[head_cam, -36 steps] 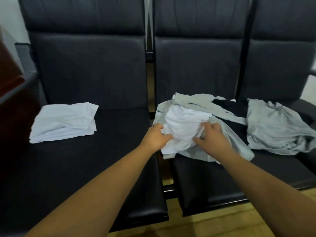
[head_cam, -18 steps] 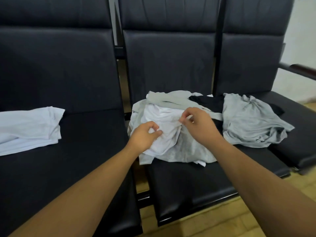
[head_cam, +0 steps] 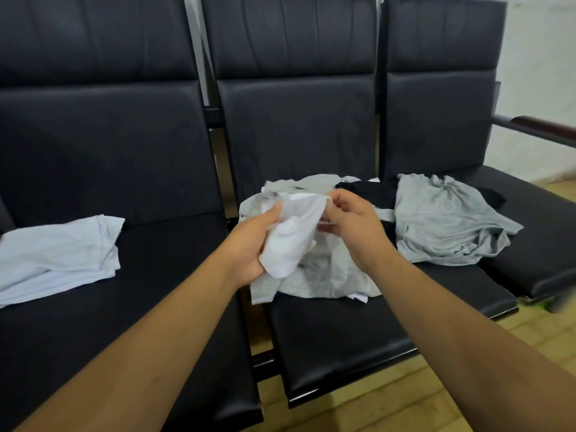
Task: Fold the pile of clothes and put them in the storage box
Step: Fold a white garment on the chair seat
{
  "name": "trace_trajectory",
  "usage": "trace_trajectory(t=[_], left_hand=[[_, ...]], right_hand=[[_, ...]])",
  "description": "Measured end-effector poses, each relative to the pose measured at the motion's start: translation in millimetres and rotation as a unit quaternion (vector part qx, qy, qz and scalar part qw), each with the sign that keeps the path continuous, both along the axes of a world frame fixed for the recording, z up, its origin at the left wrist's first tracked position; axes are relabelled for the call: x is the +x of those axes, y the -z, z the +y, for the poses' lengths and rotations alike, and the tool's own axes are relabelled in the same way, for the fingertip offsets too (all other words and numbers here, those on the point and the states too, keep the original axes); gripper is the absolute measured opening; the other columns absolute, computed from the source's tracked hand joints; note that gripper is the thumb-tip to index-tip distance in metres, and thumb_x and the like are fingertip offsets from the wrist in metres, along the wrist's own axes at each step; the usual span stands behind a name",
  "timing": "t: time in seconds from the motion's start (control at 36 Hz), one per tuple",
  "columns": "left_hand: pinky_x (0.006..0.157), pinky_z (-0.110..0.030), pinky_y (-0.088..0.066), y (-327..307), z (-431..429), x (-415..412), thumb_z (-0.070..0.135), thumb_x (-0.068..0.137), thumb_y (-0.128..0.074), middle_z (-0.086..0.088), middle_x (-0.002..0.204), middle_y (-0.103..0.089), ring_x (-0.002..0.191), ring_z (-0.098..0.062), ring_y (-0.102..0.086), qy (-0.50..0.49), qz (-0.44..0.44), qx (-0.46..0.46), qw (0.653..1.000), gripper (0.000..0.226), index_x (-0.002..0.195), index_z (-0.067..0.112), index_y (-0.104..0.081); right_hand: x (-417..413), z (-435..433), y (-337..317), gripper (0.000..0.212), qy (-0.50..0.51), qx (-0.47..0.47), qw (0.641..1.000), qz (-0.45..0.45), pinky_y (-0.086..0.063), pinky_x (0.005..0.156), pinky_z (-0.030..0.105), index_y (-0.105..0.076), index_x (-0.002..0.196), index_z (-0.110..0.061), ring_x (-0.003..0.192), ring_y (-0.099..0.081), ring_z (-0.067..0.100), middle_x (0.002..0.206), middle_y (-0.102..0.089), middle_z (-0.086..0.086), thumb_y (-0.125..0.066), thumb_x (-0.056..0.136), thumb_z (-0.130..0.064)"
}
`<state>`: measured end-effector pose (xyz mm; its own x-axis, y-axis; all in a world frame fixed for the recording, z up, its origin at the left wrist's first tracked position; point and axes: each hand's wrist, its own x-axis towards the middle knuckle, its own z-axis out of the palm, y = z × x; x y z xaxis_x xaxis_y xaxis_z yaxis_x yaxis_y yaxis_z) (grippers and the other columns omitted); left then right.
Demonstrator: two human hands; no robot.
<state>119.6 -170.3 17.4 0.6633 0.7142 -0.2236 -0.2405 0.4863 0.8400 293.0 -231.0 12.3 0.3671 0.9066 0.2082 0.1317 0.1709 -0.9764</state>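
At centre frame | left hand (head_cam: 249,244) and right hand (head_cam: 352,226) grip white shirt (head_cam: 293,241), now raised off pile (head_cam: 327,279) | next fold starting

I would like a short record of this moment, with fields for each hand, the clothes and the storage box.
left hand: grips white garment, held over the pile
right hand: pinches the same garment's top edge
pile: grey and black clothes on middle seat
grey shirt: crumpled, right of the pile
folded white garment: lies on left seat
storage box: not in view
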Motion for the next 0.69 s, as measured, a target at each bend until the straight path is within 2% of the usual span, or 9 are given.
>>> trace_trajectory(t=[0.06,0.11,0.17,0.25,0.36,0.44,0.5,0.61,0.69], left_hand=[[0.104,-0.045,-0.042,2,-4,0,0.061,0.087,-0.059,-0.013,0.139,-0.054,0.125,-0.03,-0.052,0.018,-0.001,-0.059,0.998,0.063,0.129,0.015,-0.06],[0.11,-0.049,-0.033,7,-6,1,0.074,0.081,-0.054,-0.012,0.143,-0.05,0.132,-0.034,-0.045,0.029,-0.013,-0.109,0.994,0.075,0.131,0.017,-0.059],[0.113,-0.054,-0.033,11,-8,3,0.066,0.09,-0.05,-0.018,0.136,-0.057,0.126,-0.035,-0.054,0.032,-0.036,-0.126,0.991,0.068,0.131,0.014,-0.062],[0.104,-0.044,-0.043,11,-12,6,0.038,0.101,-0.047,-0.019,0.114,-0.069,0.104,-0.029,-0.067,-0.001,-0.016,-0.092,0.996,0.045,0.122,0.003,-0.066],[0.099,-0.051,-0.048,4,-19,0,0.025,0.092,-0.064,-0.022,0.118,-0.068,0.11,-0.036,-0.064,-0.017,0.033,-0.035,0.999,0.038,0.124,0.005,-0.062],[0.101,-0.057,-0.046,-5,-27,-12,0.021,0.081,-0.076,-0.021,0.123,-0.065,0.115,-0.038,-0.062,0.047,0.056,0.031,0.997,0.051,0.128,0.007,-0.06],[0.095,-0.05,-0.052,-10,-33,-19,0.017,0.085,-0.073,-0.016,0.118,-0.069,0.11,-0.033,-0.066,0.103,0.101,0.094,0.985,0.043,0.125,0.011,-0.062],[0.072,-0.032,-0.059,-13,-38,-36,0.019,0.088,-0.068,0.001,0.095,-0.076,0.09,-0.017,-0.073,0.122,0.157,0.128,0.972,0.025,0.112,0.024,-0.062],[0.086,-0.038,-0.055,-16,-39,-58,0.034,0.086,-0.067,0.001,0.105,-0.075,0.099,-0.018,-0.071,0.084,0.132,0.103,0.982,0.036,0.121,0.025,-0.06]], right_hand=[[-2,-7,-15,0.022,-0.061,0.017,0.996,0.055,-0.046,0.078,0.042,-0.062,0.088,0.002,0.082,-0.053,0.027,0.085,-0.057,0.015,-0.056,0.09,-0.018],[-6,-15,-20,0.017,-0.133,-0.019,0.989,0.069,-0.045,0.077,0.038,-0.072,0.08,-0.017,0.085,-0.057,0.024,0.084,-0.063,0.005,-0.055,0.084,-0.017],[-12,-23,-17,0.02,-0.222,-0.075,0.968,0.086,-0.048,0.078,0.035,-0.075,0.081,-0.022,0.087,-0.06,0.021,0.087,-0.066,0.003,-0.058,0.082,-0.012],[-15,-33,-12,0.01,-0.303,-0.145,0.936,0.1,-0.051,0.078,0.031,-0.07,0.095,-0.008,0.087,-0.063,0.02,0.093,-0.067,0.009,-0.061,0.093,-0.01],[-2,-32,-7,0.042,-0.165,-0.229,0.947,0.154,-0.057,0.073,0.037,-0.066,0.087,-0.007,0.076,-0.068,0.026,0.089,-0.069,0.014,-0.054,0.1,-0.045],[-1,-29,4,0.068,-0.116,-0.26,0.933,0.219,-0.06,0.084,0.045,-0.065,0.114,-0.003,0.085,-0.073,0.029,0.1,-0.071,0.014,-0.053,0.092,-0.067],[-11,-28,4,0.061,-0.13,-0.251,0.924,0.257,-0.061,0.08,0.04,-0.066,0.127,-0.009,0.094,-0.073,0.025,0.113,-0.072,0.01,-0.053,0.095,-0.06],[-30,-23,-3,0.038,-0.12,-0.19,0.935,0.275,-0.06,0.069,0.03,-0.065,0.131,-0.01,0.094,-0.074,0.018,0.112,-0.076,0.006,-0.054,0.103,-0.032],[-35,-17,-7,0.043,-0.154,-0.137,0.936,0.285,-0.058,0.087,0.038,-0.058,0.138,-0.01,0.119,-0.066,0.026,0.129,-0.069,0.01,-0.059,0.1,-0.031]])
